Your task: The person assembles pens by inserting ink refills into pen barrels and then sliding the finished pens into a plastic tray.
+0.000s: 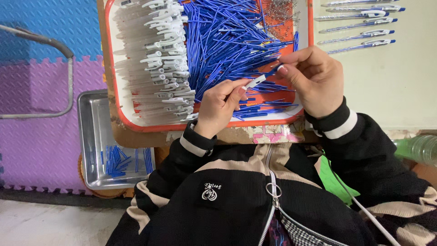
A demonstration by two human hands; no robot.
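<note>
My left hand (219, 105) pinches the white end of a pen barrel (255, 82). My right hand (313, 76) holds the blue refill tip (273, 71) at the barrel's other end, so both hands meet on one pen above the tray. Under them lies a red-rimmed tray (157, 128) with a heap of blue refills (227, 36) in the middle and a pile of clear white-clipped pen barrels (157, 68) on its left side.
Several finished pens (359, 27) lie in a row on the pale table at the upper right. A metal tray (93, 136) with a few blue refills sits lower left on the purple foam mat. A green plastic bottle (421, 148) lies at the right edge.
</note>
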